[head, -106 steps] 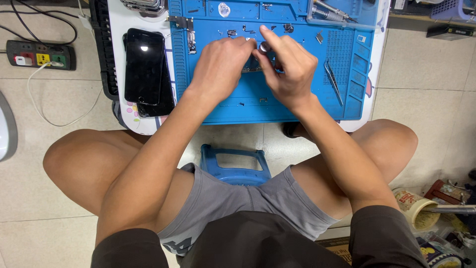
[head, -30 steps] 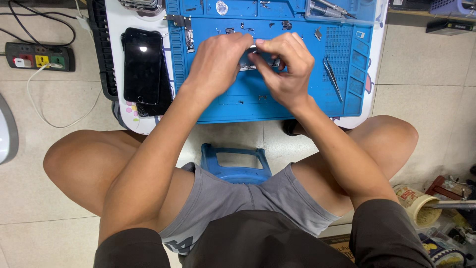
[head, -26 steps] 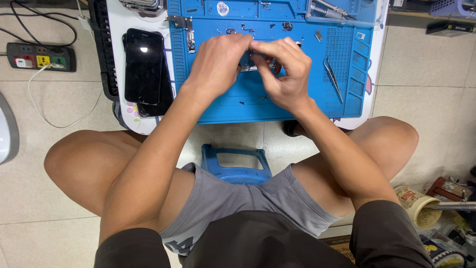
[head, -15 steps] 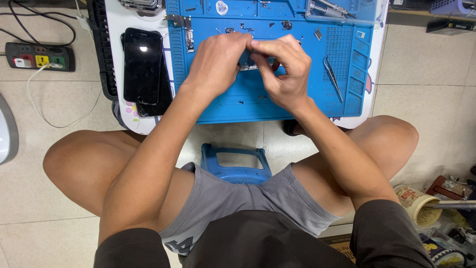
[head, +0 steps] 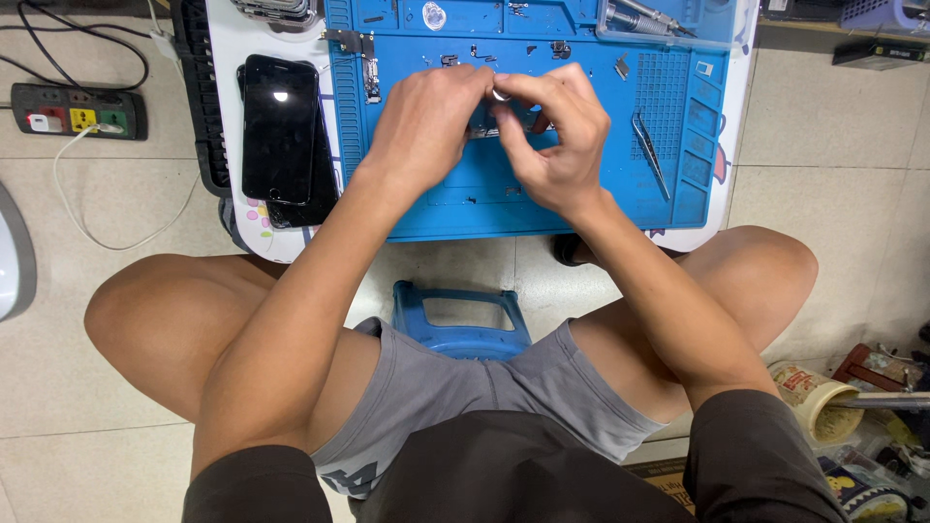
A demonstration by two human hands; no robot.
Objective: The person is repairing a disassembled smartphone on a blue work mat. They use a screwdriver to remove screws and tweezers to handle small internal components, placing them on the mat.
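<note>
Power strip (head: pixel 77 111) on the tiled floor at far left; black smartphone (head: pixel 279 128) face-up on the counter (head: pixel 225 58), just beside the blue repair mat (head: pixel 591 194). Left hand (head: pixel 424 121) and right hand (head: pixel 552 136) meet above the mat's middle, their grips pressed together, pinching a small silvery part (head: pixel 501 94). Tweezers (head: pixel 649 150) lie to the right.

A small white table (head: pixel 247 247) stands on a pale tiled floor (head: pixel 823 155). A blue work mat (head: pixel 436 208) covers most of its top, with tweezers (head: pixel 649 150) and small loose parts lying on it. Left of the mat lies a black phone (head: pixel 279 126), screen up, beside a black ridged tray (head: pixel 199 107). On the floor to the left sits a power strip (head: pixel 77 109).
</note>
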